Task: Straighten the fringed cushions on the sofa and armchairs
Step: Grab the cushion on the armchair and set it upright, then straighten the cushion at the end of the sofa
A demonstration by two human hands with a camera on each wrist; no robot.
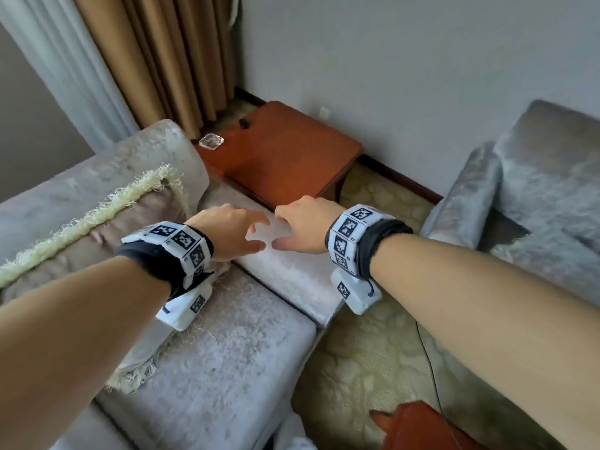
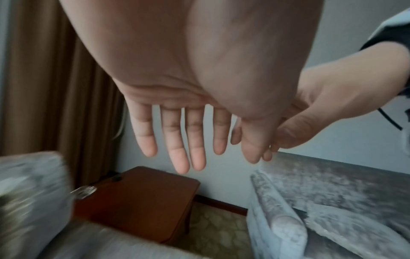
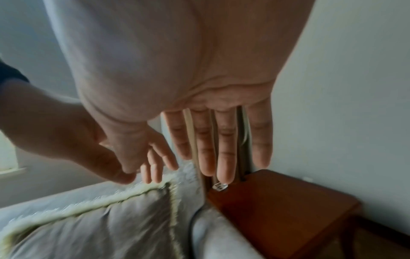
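Observation:
A taupe cushion [image 1: 107,232] with a pale cream fringe leans against the back of the grey sofa [image 1: 211,368] at the left; the right wrist view shows the cushion [image 3: 99,226] upright beside the sofa's armrest. My left hand [image 1: 240,228] hovers above that armrest [image 1: 292,271], just right of the cushion, fingers straight and holding nothing. My right hand [image 1: 298,228] hangs beside it, thumbs nearly meeting, also with nothing in it. In the left wrist view my left hand [image 2: 177,140] shows spread, straight fingers. My right hand [image 3: 219,149] looks the same in its own view.
A red-brown wooden side table [image 1: 282,151] stands in the corner behind the armrest, with a glass ashtray [image 1: 211,141] on it. A grey armchair [image 1: 535,196] is at the right. Brown curtains [image 1: 168,60] hang behind. Patterned carpet [image 1: 363,362] lies between the seats.

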